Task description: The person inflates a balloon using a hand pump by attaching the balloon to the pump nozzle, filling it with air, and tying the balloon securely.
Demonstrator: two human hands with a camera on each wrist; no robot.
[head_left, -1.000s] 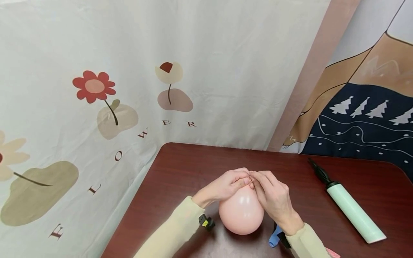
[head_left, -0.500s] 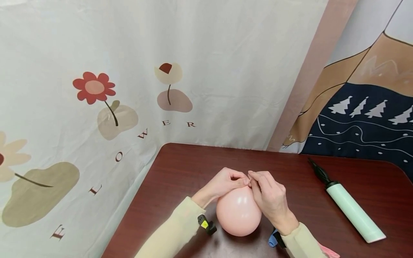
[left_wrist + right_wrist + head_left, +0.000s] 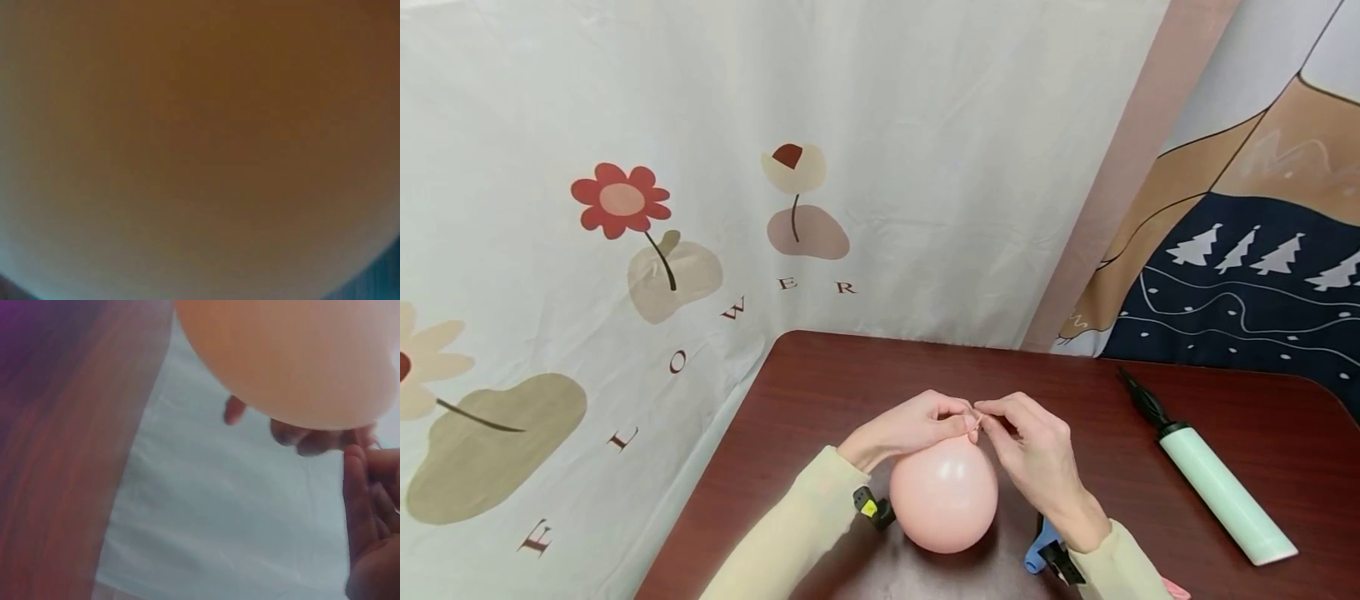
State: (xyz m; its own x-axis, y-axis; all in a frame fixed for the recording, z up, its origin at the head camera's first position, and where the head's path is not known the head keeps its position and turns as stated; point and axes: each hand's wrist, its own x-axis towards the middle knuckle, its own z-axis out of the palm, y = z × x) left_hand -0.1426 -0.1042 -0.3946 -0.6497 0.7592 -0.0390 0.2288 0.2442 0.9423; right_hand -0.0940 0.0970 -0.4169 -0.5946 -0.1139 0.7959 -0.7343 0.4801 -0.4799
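The white hanging cloth [image 3: 940,167] reads "FLOWER".

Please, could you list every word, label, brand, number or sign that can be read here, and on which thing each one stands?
"F L O W E R": dark red, spaced out along the white curtain.
Yellow mark on the black left wrist camera: too small to read.
White scribbles on the landscape curtain: no readable word.
Inflated pink balloon and balloon pump: no text visible.

Left fingers [image 3: 953,427], right fingers [image 3: 1006,407] pinching pink balloon neck [image 3: 978,423].
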